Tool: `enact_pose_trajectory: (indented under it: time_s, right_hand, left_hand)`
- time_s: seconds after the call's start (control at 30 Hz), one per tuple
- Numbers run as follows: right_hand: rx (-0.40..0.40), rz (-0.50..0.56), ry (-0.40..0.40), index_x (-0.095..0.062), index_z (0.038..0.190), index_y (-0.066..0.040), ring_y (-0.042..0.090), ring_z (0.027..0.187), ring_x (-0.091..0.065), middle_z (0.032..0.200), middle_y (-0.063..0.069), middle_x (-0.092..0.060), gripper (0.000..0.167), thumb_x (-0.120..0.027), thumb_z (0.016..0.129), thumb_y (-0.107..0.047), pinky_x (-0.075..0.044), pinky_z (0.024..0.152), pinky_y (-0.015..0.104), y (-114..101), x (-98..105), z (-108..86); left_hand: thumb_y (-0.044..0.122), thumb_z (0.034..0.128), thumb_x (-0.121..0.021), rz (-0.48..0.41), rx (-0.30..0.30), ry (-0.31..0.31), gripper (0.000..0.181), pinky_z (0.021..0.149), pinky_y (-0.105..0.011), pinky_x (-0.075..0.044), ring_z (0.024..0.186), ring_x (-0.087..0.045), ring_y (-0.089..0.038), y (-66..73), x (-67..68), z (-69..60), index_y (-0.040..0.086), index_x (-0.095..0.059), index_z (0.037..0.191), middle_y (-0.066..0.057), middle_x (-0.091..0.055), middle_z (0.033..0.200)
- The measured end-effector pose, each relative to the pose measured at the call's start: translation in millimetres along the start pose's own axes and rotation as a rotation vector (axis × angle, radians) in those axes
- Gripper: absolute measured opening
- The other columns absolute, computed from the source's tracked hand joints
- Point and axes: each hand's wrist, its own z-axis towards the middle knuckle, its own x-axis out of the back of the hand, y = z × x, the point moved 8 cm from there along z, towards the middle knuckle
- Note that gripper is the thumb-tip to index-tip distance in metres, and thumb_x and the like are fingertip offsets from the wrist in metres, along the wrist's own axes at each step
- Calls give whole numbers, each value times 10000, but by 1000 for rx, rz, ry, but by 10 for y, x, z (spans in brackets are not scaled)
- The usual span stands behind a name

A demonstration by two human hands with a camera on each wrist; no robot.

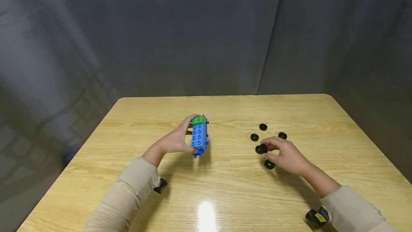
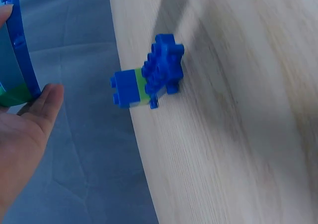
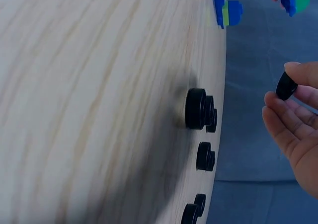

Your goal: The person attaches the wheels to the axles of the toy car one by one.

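My left hand [image 1: 175, 140] grips a blue block piece with a green end [image 1: 199, 135] by its two ends, thumb at the near end, above the table. In the left wrist view this piece [image 2: 17, 55] shows only in part beside the hand [image 2: 25, 134]. My right hand [image 1: 288, 155] pinches a small black wheel [image 1: 264, 148] between thumb and fingers; the right wrist view shows the wheel [image 3: 286, 86] upright in the fingertips of the hand [image 3: 303, 134]. Several black wheels [image 1: 269, 164] lie on the table around that hand.
Another blue and green block piece [image 2: 161, 67] shows at the wooden table [image 2: 208, 159] in the left wrist view; I cannot tell it apart in the head view. Grey curtains [image 1: 193, 35] hang behind the table. A dark wrist camera [image 1: 317, 217] sits at the right sleeve.
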Motion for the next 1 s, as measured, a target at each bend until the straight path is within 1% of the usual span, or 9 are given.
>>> enact_pose_trajectory:
  time_s: [0.07, 0.2, 0.33, 0.5, 0.63, 0.73, 0.87, 1.0]
  right_hand:
    - [-7, -6, -4, -568, 1048, -4, 206, 804, -557, 968, 73, -572, 327, -654, 734, -35, -458, 630, 355, -19, -10, 11]
    - [13, 16, -18, -567, 1055, -3, 191, 800, -558, 969, 71, -578, 326, -652, 743, -49, -463, 617, 344, -105, -65, 45]
    - [38, 48, -29, -570, 1047, -8, 170, 786, -559, 951, 57, -583, 319, -656, 743, -54, -463, 630, 363, -187, -131, 73]
    - [51, 48, -8, -575, 1038, -24, 159, 779, -553, 921, 25, -583, 313, -662, 740, -63, -460, 636, 369, -265, -144, 90]
    - [71, 53, 1, -576, 1036, -38, 154, 778, -554, 920, 18, -580, 304, -659, 746, -79, -457, 627, 360, -349, -141, 109]
    - [81, 69, -2, -579, 1028, -45, 144, 776, -560, 921, 11, -578, 294, -659, 748, -85, -460, 634, 357, -395, -161, 129]
    - [95, 91, -11, -581, 1017, -51, 128, 777, -567, 912, 0, -583, 285, -662, 745, -78, -464, 661, 374, -435, -196, 159]
    - [103, 100, -33, -577, 1022, -51, 139, 793, -564, 902, -10, -583, 283, -656, 753, -93, -458, 674, 399, -475, -228, 181]
  left_hand:
    - [-60, 598, -682, -13, -6, -12, 960, 908, -413, -331, 1095, -352, -327, 90, -33, -17, 64, -93, 1346, -191, -300, 1206]
    - [-73, 591, -691, -35, -38, -28, 962, 918, -404, -322, 1088, -367, -321, 136, -82, -17, 44, -101, 1341, -189, -303, 1207]
    - [-79, 589, -694, -57, -34, -32, 966, 924, -406, -315, 1089, -370, -320, 127, -116, -18, 41, -100, 1342, -189, -305, 1206]
    - [-51, 606, -713, -55, -40, -41, 979, 936, -420, -298, 1114, -342, -334, 137, -158, -4, 49, -82, 1348, -202, -277, 1228]
    - [-39, 618, -720, -56, -37, -50, 983, 924, -424, -317, 1129, -332, -324, 144, -181, 4, 76, -77, 1352, -196, -257, 1250]
    - [-55, 619, -706, -81, -20, -58, 983, 892, -432, -352, 1115, -343, -335, 135, -199, 2, 93, -74, 1358, -196, -261, 1245]
    - [-67, 612, -695, -112, -2, -67, 991, 861, -399, -388, 1103, -357, -337, 123, -224, 3, 112, -75, 1363, -197, -271, 1236]
    - [-75, 601, -700, -126, -11, -67, 991, 878, -372, -379, 1115, -358, -330, 132, -241, 16, 93, -85, 1359, -199, -269, 1238]
